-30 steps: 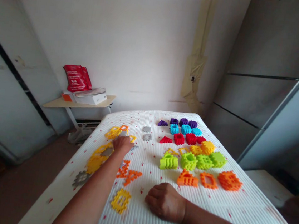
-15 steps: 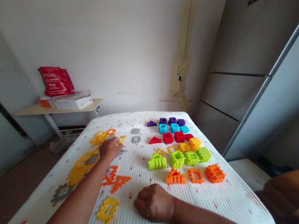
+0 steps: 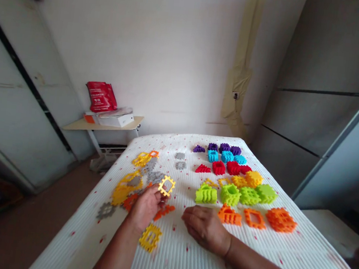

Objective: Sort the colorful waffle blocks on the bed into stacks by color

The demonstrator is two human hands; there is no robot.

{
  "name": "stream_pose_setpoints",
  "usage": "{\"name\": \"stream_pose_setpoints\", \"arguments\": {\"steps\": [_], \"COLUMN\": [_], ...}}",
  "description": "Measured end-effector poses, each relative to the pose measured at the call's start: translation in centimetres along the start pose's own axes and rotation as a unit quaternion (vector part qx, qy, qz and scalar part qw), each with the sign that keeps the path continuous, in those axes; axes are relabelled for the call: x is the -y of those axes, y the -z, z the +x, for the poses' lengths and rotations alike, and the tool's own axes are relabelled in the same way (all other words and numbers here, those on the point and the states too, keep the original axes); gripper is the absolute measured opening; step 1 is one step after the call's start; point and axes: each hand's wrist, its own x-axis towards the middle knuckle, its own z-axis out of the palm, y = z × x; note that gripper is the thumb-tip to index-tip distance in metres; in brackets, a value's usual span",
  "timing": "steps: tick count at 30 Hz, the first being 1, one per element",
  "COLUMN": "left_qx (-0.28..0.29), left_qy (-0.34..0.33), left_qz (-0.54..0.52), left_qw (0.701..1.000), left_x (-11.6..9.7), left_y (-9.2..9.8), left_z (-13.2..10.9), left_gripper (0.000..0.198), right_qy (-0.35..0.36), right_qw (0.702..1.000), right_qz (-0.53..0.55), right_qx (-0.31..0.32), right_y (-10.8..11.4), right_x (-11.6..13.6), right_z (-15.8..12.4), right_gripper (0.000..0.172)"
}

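Observation:
In the head view my left hand grips a yellow square frame tile between thumb and fingers, raised over the table. The tile has notched edges and an open middle. My right hand rests on the white cloth, fingers curled together, with nothing seen in them. It is nearest the orange triangle tiles. Under and beside my left hand lie loose orange tiles, a yellow window tile, a yellow pile and grey tiles.
Sorted stacks run along the right: purple, blue, red, yellow, green and orange. Two grey tiles lie mid-table. A side table stands beyond the left edge, a fridge to the right.
My left hand has come back from the far left piles and now holds up the yellow frame tile. My right hand has loosened from a tighter fist. The view has swung left.

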Motion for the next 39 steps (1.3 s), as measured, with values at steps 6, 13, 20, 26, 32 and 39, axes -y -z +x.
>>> {"name": "stream_pose_setpoints", "arguments": {"steps": [6, 13, 20, 26, 32, 39], "left_qx": [0.055, 0.073, 0.136, 0.146, 0.149, 0.123], "left_qy": [0.035, 0.049, 0.039, 0.055, 0.053, 0.025], "left_qz": [-0.051, -0.016, -0.006, -0.015, 0.030, 0.049], "left_qw": [0.997, 0.996, 0.990, 0.988, 0.987, 0.991], "left_x": [0.8, 1.4, 1.7, 2.2, 1.7, 1.3], "left_y": [0.2, 0.3, 0.5, 0.1, 0.3, 0.7], "left_z": [0.0, 0.2, 0.0, -0.1, -0.1, 0.0], "left_gripper": [0.017, 0.018, 0.015, 0.012, 0.032, 0.033], "right_qy": [-0.021, 0.031, 0.066, 0.106, 0.023, -0.247], "right_qw": [0.999, 0.993, 0.985, 0.973, 0.977, 0.883], "right_qz": [-0.029, -0.089, -0.130, -0.188, -0.167, -0.237], "right_qx": [-0.008, 0.069, 0.091, 0.083, 0.132, 0.320], "right_y": [2.0, 2.3, 2.0, 1.9, 5.5, 12.9], "right_x": [-1.3, -1.8, -1.9, -1.5, -3.1, -11.9], "right_z": [3.5, 6.1, 6.0, 5.4, 5.4, 4.4], "right_gripper": [0.030, 0.037, 0.029, 0.026, 0.038, 0.053]}}
